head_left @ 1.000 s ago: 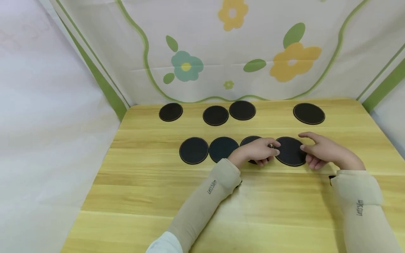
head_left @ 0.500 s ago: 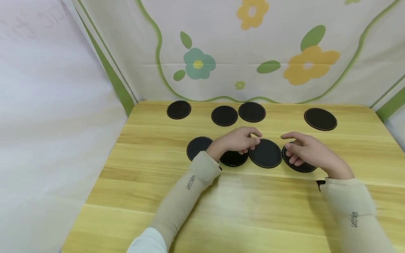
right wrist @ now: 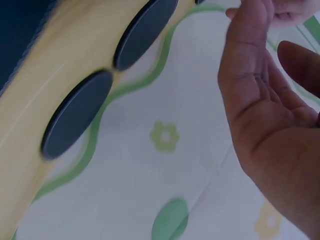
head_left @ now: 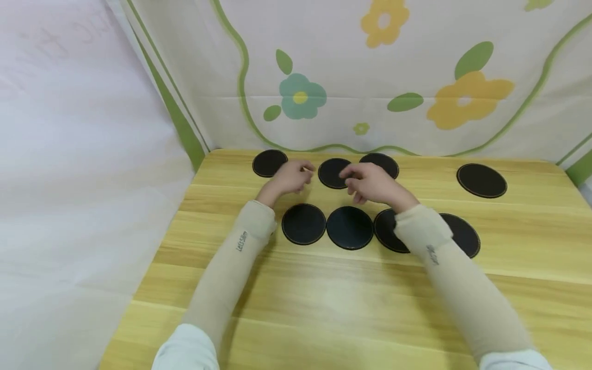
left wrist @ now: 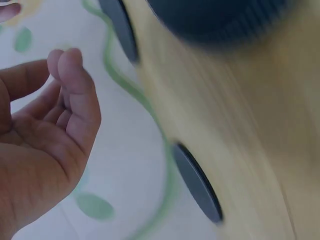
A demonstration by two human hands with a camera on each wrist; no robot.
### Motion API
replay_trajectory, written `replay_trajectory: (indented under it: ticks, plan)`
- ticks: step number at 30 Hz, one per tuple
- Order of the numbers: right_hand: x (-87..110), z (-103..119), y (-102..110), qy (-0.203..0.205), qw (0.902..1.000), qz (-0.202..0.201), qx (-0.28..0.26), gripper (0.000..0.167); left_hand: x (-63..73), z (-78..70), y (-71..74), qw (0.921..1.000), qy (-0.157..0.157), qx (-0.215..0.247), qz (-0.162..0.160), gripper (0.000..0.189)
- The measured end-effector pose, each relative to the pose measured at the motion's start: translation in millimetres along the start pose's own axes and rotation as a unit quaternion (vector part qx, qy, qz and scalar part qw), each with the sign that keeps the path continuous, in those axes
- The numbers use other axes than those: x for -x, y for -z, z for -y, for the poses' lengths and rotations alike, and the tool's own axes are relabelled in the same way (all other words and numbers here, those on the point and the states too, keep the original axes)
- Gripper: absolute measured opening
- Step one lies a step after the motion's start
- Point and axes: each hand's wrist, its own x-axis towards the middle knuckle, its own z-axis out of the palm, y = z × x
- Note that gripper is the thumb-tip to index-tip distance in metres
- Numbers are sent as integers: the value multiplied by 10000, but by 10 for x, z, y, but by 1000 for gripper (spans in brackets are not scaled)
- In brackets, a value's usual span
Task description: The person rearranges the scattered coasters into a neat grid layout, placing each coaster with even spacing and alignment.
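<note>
My left hand [head_left: 291, 177] hovers with its fingers loosely bent, thumb near the index finger, between the back-left black disc [head_left: 270, 163] and the second back disc [head_left: 329, 174]. Nothing is in its grasp. My right hand [head_left: 372, 184], also holding nothing, overlaps the second and third back discs in the head view, its fingers pointing left. The third back disc [head_left: 386, 162] is partly covered by that hand. Thin gold rings edge the flat discs. From the left wrist, a bent-fingered left hand [left wrist: 55, 110] shows above a thick disc [left wrist: 197, 182]; the right wrist shows two discs [right wrist: 77, 115] beside the right hand [right wrist: 270, 100].
Across the wooden table [head_left: 324, 308] runs a front row of touching discs [head_left: 303, 224], its right part partly hidden by the right sleeve [head_left: 462, 288]. A lone disc [head_left: 482, 180] lies back right. A flower-patterned curtain [head_left: 342, 67] stands behind the table.
Both hands have left the front row's right end and moved leftward and back, above the back row. The discs keep their layout while the head view pans left.
</note>
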Motion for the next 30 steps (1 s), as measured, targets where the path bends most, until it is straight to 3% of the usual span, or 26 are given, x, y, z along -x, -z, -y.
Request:
replay_trajectory:
  ticks: [6, 13, 17, 21, 25, 27, 30]
  plan:
    - [-528, 122, -234, -264, 9989, 147, -367, 61, -109, 350, 330, 9914, 493, -354, -1160, 38]
    - [-972, 195, -429, -234, 9990, -165, -352, 42, -115, 571, 504, 9604, 1189, -1067, -2285, 29]
    - [-1172, 207, -512, -367, 9972, -419, -496, 48, -101, 589, 536, 9488, 1725, -1332, -2287, 20]
    - [-1298, 235, -578, -898, 9912, -17, -969, 54, -101, 576, 502, 9501, 1934, -1322, -2060, 28]
    - [-1360, 302, -669, -1255, 9824, 444, -1312, 65, -115, 539, 436, 9517, 1971, -1096, -2082, 42]
    - [-1378, 330, -715, -1312, 9791, 415, -1500, 70, -134, 526, 413, 9516, 1996, -949, -2134, 42]
    - [-1408, 340, -751, -1398, 9686, 245, -2043, 72, -159, 534, 413, 9505, 2083, -578, -2234, 27]
